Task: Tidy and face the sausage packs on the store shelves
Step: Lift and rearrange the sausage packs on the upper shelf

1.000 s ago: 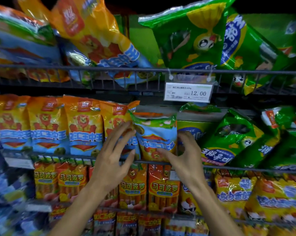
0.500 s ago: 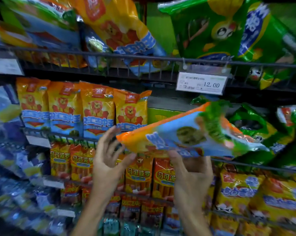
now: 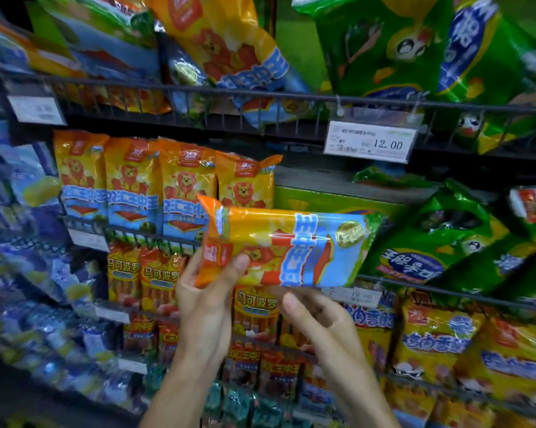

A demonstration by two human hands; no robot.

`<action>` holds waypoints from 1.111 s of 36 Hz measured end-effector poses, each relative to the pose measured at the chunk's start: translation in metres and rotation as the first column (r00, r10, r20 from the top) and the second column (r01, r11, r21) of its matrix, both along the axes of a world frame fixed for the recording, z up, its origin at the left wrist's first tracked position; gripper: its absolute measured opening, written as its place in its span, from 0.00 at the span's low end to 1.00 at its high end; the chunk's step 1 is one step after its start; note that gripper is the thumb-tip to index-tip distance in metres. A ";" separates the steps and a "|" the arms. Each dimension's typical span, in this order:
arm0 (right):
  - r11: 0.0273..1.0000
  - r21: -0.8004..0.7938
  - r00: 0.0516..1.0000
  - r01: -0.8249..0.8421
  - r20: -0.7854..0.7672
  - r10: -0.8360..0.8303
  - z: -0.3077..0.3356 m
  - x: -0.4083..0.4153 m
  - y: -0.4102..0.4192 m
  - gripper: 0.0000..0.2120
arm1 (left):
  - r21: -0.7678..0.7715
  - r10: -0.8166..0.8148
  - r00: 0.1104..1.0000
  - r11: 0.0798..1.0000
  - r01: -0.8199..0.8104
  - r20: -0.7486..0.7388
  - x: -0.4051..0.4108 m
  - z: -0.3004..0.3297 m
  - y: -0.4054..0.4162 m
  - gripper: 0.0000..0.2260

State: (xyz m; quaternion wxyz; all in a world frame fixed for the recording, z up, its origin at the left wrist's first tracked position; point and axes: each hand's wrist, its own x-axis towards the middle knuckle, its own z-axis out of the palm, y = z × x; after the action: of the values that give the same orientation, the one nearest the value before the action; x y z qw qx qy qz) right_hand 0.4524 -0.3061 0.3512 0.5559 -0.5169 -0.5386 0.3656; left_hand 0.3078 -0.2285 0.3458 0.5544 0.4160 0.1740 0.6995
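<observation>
Orange sausage pack (image 3: 286, 247) sideways, left hand (image 3: 206, 307) gripping its end, right hand (image 3: 317, 319) beneath

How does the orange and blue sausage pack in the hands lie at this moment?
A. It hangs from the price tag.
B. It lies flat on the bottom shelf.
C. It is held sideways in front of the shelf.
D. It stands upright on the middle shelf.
C: the sausage pack lies sideways in the air, the left hand pinching its orange end, the right hand under it.
</observation>
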 end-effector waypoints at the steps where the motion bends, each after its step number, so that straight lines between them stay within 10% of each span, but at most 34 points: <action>1: 0.997 -0.014 0.986 -0.081 -0.150 0.078 -0.004 -0.004 -0.005 0.15 | 0.002 0.031 1.000 1.000 -0.031 -0.001 -0.004 0.007 0.001 0.22; 10: 0.853 0.424 0.905 0.305 0.149 -0.398 -0.005 0.055 -0.025 0.11 | 0.106 0.004 0.987 0.994 0.013 -0.160 0.002 0.054 0.020 0.19; 15: 0.952 0.287 0.962 0.105 0.213 -0.170 -0.004 0.054 -0.007 0.32 | 0.148 -0.093 0.939 0.978 0.149 -0.330 0.019 0.063 0.015 0.14; 27: 0.882 0.455 0.975 0.121 0.112 -0.192 0.004 0.061 0.014 0.22 | 0.173 -0.233 0.689 0.868 0.466 -0.686 0.018 0.047 0.037 0.18; 40: 0.908 0.407 0.954 0.093 0.223 -0.198 0.024 0.082 0.060 0.22 | 0.429 0.214 0.690 0.890 0.155 -0.691 0.018 0.044 0.067 0.23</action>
State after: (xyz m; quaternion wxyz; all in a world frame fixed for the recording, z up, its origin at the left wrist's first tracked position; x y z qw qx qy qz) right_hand 0.5341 -0.2459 0.3756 0.5987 -0.4773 -0.6286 0.1367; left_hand 0.3256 -0.1619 0.3899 0.3154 0.7718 0.2159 0.5081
